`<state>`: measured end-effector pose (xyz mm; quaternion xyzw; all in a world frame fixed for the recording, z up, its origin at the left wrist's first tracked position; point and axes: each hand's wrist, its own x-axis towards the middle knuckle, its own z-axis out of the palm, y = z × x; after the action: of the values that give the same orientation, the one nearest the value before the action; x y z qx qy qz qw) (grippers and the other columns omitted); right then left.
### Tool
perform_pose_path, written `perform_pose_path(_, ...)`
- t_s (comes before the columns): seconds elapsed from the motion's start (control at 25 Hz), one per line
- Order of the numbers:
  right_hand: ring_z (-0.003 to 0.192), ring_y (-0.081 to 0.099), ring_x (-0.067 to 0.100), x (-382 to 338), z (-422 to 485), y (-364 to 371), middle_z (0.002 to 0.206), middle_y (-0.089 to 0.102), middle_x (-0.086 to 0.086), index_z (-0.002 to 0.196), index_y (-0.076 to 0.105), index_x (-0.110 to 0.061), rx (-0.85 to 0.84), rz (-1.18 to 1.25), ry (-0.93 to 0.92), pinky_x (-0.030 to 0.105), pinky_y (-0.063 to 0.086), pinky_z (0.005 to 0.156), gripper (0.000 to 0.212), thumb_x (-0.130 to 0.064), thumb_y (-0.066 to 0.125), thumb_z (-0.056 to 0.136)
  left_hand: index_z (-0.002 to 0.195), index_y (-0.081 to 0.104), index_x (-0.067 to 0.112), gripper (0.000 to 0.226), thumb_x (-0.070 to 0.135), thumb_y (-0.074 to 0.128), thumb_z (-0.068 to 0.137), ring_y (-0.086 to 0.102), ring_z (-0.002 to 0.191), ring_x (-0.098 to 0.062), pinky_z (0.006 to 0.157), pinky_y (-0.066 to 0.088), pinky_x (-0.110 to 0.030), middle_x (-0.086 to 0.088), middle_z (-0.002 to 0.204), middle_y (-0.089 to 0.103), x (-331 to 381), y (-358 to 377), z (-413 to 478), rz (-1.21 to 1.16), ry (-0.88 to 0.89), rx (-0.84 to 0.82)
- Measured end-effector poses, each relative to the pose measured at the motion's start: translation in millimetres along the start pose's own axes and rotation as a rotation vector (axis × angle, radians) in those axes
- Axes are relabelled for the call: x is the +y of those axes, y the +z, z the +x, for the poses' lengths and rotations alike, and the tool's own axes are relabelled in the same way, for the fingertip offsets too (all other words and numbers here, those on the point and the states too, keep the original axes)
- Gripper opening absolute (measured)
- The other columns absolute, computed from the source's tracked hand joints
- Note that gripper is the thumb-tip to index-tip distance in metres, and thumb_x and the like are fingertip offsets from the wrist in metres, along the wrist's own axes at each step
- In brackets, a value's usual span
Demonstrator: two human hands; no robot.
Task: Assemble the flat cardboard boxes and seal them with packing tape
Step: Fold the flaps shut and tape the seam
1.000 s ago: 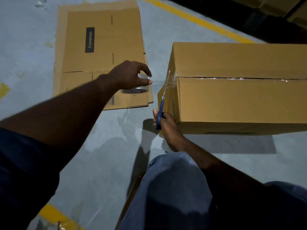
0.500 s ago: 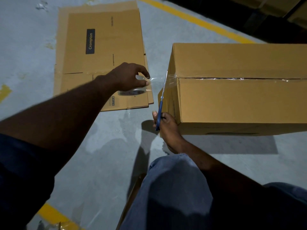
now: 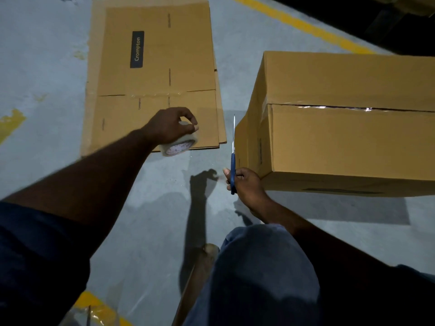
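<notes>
offered a narrow strip of floor (image 3: 47,67) between the flat cardboard stack (image 3: 153,78) and the assembled box (image 3: 341,137), partly taken by the scissors (image 3: 233,161), held blade-up in the right grip (image 3: 247,184) just beside the box's near corner. walled off the right side with the assembled box, tall and standing on the floor. lay low on the left, so passable above the flat cardboard stack, except at its near edge, where the left grip (image 3: 171,125) held the tape roll (image 3: 180,145). showed wide bare floor at far left and in the near middle, bounded below by a bent knee (image 3: 259,267). ended beyond the yellow line (image 3: 301,24) in dark shapes, too dim to tell.
</notes>
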<state>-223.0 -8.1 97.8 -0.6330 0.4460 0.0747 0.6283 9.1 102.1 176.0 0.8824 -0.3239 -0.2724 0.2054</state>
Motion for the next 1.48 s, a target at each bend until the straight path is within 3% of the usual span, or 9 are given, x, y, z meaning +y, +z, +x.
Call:
perform_pose_path(0.2,0.066,0.059,0.023,38.1,29.5,4.5,0.067,0.060,0.009,0.070,0.057,-0.012,-0.079,-0.304,-0.020,0.034,0.048,0.065,0.037,-0.038,0.070,0.092,0.102,0.066,0.023,0.021,0.042,0.065,0.093,0.058,0.105,-0.020,0.081,0.038,-0.030,0.002,0.116,0.065,-67.7,52.8,-21.5,-0.155,-0.247,0.032)
perform_pose_path(0.44,0.079,0.053,0.020,72.5,68.0,37.0,0.080,0.057,0.004,0.082,0.059,-0.011,-0.233,-0.838,-0.090,0.030,0.030,0.061,0.017,-0.024,0.069,0.087,0.099,0.068,0.021,0.012,0.031,0.065,0.093,0.062,0.106,-0.022,0.090,0.044,-0.032,0.005,0.109,0.068,-136.0,125.0,-58.0,-0.266,-0.435,-0.004)
perform_pose_path(0.6,0.089,0.061,0.025,71.4,91.7,73.8,0.102,0.068,0.012,0.104,0.067,-0.009,-0.324,-0.785,-0.165,0.025,0.039,0.068,0.017,-0.011,0.067,0.087,0.091,0.067,0.029,0.005,0.032,0.065,0.094,0.062,0.101,-0.019,0.082,0.041,-0.028,0.004,0.108,0.069,-152.8,154.7,-62.0,-0.257,-0.499,-0.063)
perform_pose_path(0.8,0.092,0.065,0.017,57.6,94.9,93.7,0.110,0.068,0.005,0.128,0.062,-0.014,-0.390,-0.378,-0.256,0.015,0.050,0.077,0.039,-0.002,0.060,0.091,0.093,0.067,0.030,0.008,0.035,0.062,0.095,0.063,0.093,-0.019,0.077,0.046,-0.031,0.002,0.104,0.069,-151.6,164.4,-41.5,-0.136,-0.373,-0.174)
perform_pose_path(1.04,0.094,0.057,0.014,44.0,101.4,87.9,0.107,0.062,0.002,0.115,0.068,-0.023,-0.377,-0.594,-0.545,0.026,0.050,0.082,0.037,0.001,0.064,0.087,0.093,0.067,0.030,0.004,0.033,0.064,0.095,0.062,0.099,-0.019,0.086,0.047,-0.034,0.006,0.106,0.067,-144.9,159.4,-21.4,-0.066,-0.160,-0.341)
perform_pose_path(1.12,0.098,0.058,0.011,40.4,99.8,84.0,0.111,0.061,-0.003,0.112,0.060,-0.028,-0.421,-0.584,-0.485,0.020,0.049,0.079,0.036,-0.003,0.069,0.087,0.091,0.067,0.035,0.009,0.027,0.065,0.095,0.062,0.102,-0.016,0.090,0.047,-0.032,0.008,0.107,0.067,-143.2,154.4,-21.6,-0.158,-0.128,-0.407)
perform_pose_path(1.24,0.077,0.065,0.013,37.4,101.2,80.4,0.088,0.069,-0.003,0.097,0.065,-0.021,-0.447,-0.447,-0.331,0.027,0.053,0.061,0.022,-0.001,0.060,0.089,0.095,0.069,0.033,0.014,0.020,0.064,0.095,0.062,0.100,-0.013,0.090,0.046,-0.031,0.006,0.107,0.069,-140.9,144.6,-23.8,-0.227,-0.087,-0.460)
perform_pose_path(1.36,0.081,0.064,0.010,38.3,103.4,75.7,0.093,0.071,-0.002,0.099,0.075,-0.011,-0.426,-0.475,-0.317,0.027,0.050,0.072,0.021,-0.001,0.058,0.092,0.098,0.071,0.030,0.015,0.017,0.064,0.096,0.061,0.095,-0.001,0.088,0.045,-0.027,0.018,0.101,0.067,-141.6,137.9,-29.0,-0.198,-0.046,-0.479)
perform_pose_path(1.48,0.082,0.066,0.010,37.7,94.4,71.2,0.098,0.070,0.002,0.113,0.068,-0.012,-0.672,-0.179,-0.112,0.023,0.052,0.071,0.021,-0.003,0.063,0.095,0.109,0.072,0.024,0.016,0.019,0.061,0.099,0.065,0.100,-0.004,0.090,0.049,-0.020,0.012,0.108,0.070,-131.9,132.7,-38.6,-0.411,-0.079,-0.485)
